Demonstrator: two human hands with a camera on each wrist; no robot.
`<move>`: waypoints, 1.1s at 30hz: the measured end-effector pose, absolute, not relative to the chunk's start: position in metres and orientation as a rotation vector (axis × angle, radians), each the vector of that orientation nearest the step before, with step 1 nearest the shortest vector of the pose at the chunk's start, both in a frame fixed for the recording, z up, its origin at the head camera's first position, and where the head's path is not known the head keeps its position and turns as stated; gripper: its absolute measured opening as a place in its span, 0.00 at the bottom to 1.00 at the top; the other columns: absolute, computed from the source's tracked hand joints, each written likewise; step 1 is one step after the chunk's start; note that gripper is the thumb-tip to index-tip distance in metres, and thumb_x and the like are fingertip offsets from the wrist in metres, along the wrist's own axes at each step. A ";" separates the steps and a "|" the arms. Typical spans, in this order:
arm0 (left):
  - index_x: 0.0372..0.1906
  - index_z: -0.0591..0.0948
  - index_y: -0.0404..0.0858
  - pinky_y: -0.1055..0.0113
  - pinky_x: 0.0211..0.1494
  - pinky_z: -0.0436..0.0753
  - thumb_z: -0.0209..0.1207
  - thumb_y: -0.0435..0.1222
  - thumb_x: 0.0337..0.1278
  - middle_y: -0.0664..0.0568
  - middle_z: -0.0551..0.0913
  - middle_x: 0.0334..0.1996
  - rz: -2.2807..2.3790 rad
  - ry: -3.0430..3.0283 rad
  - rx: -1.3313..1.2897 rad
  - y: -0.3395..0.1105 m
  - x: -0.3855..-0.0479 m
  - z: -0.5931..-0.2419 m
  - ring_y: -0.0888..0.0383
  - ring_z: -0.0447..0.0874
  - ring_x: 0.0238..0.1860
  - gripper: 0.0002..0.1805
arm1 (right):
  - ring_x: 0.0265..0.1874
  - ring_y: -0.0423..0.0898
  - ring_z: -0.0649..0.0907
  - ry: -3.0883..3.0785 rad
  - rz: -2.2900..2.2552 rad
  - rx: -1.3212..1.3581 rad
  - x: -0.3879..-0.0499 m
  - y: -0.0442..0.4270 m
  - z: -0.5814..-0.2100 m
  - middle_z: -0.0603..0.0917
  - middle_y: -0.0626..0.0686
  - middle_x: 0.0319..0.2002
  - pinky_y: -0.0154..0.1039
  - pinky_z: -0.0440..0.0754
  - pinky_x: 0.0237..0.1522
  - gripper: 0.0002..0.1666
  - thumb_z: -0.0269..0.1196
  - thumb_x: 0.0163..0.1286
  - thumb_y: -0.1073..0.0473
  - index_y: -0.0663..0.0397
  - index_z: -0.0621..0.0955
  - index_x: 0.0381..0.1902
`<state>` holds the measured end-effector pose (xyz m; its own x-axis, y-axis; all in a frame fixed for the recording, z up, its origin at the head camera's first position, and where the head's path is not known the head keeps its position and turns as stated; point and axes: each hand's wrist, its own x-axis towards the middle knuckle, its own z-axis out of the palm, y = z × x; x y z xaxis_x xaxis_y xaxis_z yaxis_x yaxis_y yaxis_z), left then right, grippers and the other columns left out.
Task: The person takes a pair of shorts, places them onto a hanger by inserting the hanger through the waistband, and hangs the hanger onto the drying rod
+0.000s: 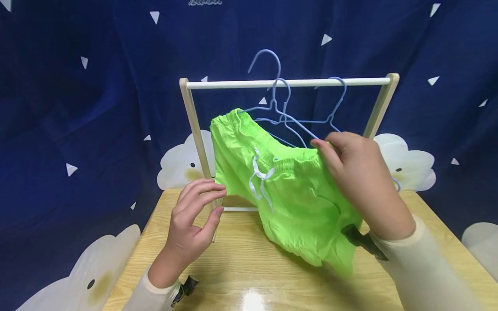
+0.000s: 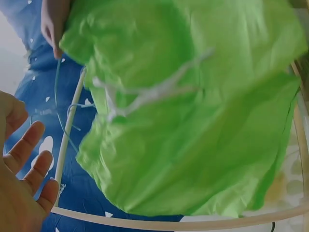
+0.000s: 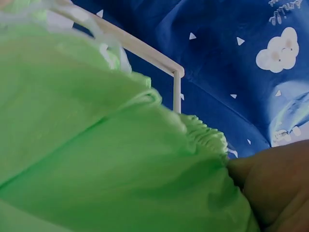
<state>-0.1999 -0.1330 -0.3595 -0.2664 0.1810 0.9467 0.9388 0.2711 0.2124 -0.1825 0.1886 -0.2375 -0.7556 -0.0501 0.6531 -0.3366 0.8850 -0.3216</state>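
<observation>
Bright green shorts (image 1: 303,194) with a white drawstring (image 1: 261,176) hang on a blue wire hanger (image 1: 274,93) in the head view. The hanger's left end lies inside the waistband, and its hook stands above the rack's bar. My right hand (image 1: 355,177) pinches the waistband at its right end, by the hanger's lower right arm. Beside the left leg of the shorts is my left hand (image 1: 194,220), fingers spread and gently bent, holding nothing. The left wrist view shows that hand (image 2: 21,174) apart from the cloth. In the right wrist view, green fabric (image 3: 106,159) fills much of the picture.
A small rack with a white bar (image 1: 233,84) and wooden posts (image 1: 196,129) stands on the wooden table (image 1: 233,259). More blue hangers (image 1: 338,103) hang from its bar behind the shorts. A dark blue curtain (image 1: 97,108) with white triangles and clouds closes off the back.
</observation>
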 end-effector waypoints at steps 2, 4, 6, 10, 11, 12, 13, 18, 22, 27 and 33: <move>0.52 0.89 0.30 0.58 0.75 0.75 0.60 0.40 0.81 0.39 0.90 0.51 -1.082 -1.660 -1.043 -0.133 -0.200 -0.359 0.42 0.83 0.62 0.16 | 0.22 0.50 0.71 -2.406 0.581 0.268 -0.194 0.177 -0.232 0.68 0.50 0.20 0.45 0.68 0.30 0.33 0.58 0.86 0.41 0.49 0.73 0.19; 0.52 0.89 0.31 0.57 0.75 0.75 0.60 0.39 0.80 0.40 0.90 0.51 -1.085 -1.662 -1.044 -0.133 -0.200 -0.359 0.42 0.83 0.62 0.15 | 0.23 0.51 0.72 -2.420 0.585 0.264 -0.204 0.166 -0.231 0.69 0.51 0.20 0.46 0.69 0.31 0.33 0.57 0.87 0.41 0.50 0.72 0.19; 0.52 0.89 0.32 0.56 0.76 0.75 0.61 0.38 0.79 0.40 0.90 0.51 -1.086 -1.666 -1.046 -0.133 -0.200 -0.359 0.42 0.83 0.62 0.14 | 0.24 0.52 0.73 -2.427 0.587 0.266 -0.213 0.157 -0.233 0.70 0.52 0.20 0.46 0.70 0.31 0.33 0.56 0.87 0.42 0.50 0.72 0.19; 0.52 0.89 0.33 0.55 0.76 0.74 0.62 0.36 0.77 0.41 0.90 0.51 -1.088 -1.683 -1.042 -0.131 -0.199 -0.359 0.41 0.83 0.63 0.12 | 0.27 0.54 0.75 -2.439 0.571 0.283 -0.226 0.145 -0.246 0.73 0.54 0.22 0.47 0.74 0.33 0.31 0.57 0.87 0.45 0.51 0.74 0.20; 0.51 0.89 0.33 0.56 0.76 0.74 0.62 0.35 0.76 0.41 0.90 0.51 -1.089 -1.688 -1.040 -0.131 -0.199 -0.359 0.41 0.83 0.63 0.11 | 0.27 0.54 0.75 -2.448 0.569 0.283 -0.228 0.143 -0.249 0.73 0.54 0.23 0.48 0.74 0.33 0.31 0.58 0.87 0.45 0.51 0.75 0.21; 0.51 0.90 0.34 0.56 0.77 0.74 0.62 0.34 0.75 0.41 0.90 0.51 -1.091 -1.694 -1.036 -0.130 -0.198 -0.359 0.41 0.83 0.63 0.11 | 0.27 0.54 0.76 -2.456 0.571 0.288 -0.229 0.141 -0.252 0.73 0.54 0.23 0.48 0.75 0.33 0.30 0.57 0.87 0.46 0.51 0.75 0.21; 0.51 0.90 0.34 0.56 0.76 0.74 0.63 0.33 0.73 0.41 0.90 0.51 -1.096 -1.696 -1.037 -0.130 -0.198 -0.360 0.41 0.83 0.63 0.11 | 0.27 0.54 0.76 -2.464 0.575 0.294 -0.230 0.139 -0.256 0.74 0.54 0.23 0.48 0.75 0.33 0.30 0.57 0.87 0.46 0.51 0.76 0.22; 0.52 0.90 0.34 0.59 0.70 0.76 0.64 0.28 0.66 0.44 0.90 0.50 -1.108 -1.735 -1.041 -0.130 -0.199 -0.359 0.43 0.84 0.57 0.13 | 0.28 0.54 0.77 -2.467 0.590 0.322 -0.235 0.135 -0.272 0.75 0.53 0.22 0.49 0.77 0.34 0.30 0.57 0.87 0.45 0.51 0.76 0.22; 0.53 0.90 0.38 0.59 0.66 0.76 0.66 0.27 0.63 0.47 0.91 0.49 -1.095 -1.796 -1.025 -0.132 -0.200 -0.362 0.46 0.84 0.54 0.15 | 0.28 0.55 0.78 -2.461 0.589 0.323 -0.237 0.133 -0.279 0.75 0.54 0.22 0.51 0.79 0.35 0.30 0.57 0.87 0.45 0.52 0.75 0.22; 0.55 0.90 0.41 0.56 0.65 0.77 0.70 0.28 0.62 0.51 0.91 0.50 -1.042 -1.952 -0.996 -0.136 -0.201 -0.368 0.50 0.85 0.55 0.17 | 0.29 0.56 0.78 -2.488 0.584 0.326 -0.238 0.132 -0.283 0.76 0.56 0.25 0.51 0.79 0.34 0.30 0.56 0.88 0.43 0.55 0.76 0.25; 0.59 0.89 0.44 0.50 0.60 0.83 0.71 0.37 0.66 0.54 0.91 0.52 -0.785 -2.192 -0.939 -0.139 -0.204 -0.375 0.52 0.86 0.54 0.18 | 0.42 0.60 0.83 -2.352 0.468 0.417 -0.217 0.138 -0.290 0.82 0.63 0.46 0.57 0.86 0.43 0.31 0.62 0.82 0.39 0.65 0.82 0.52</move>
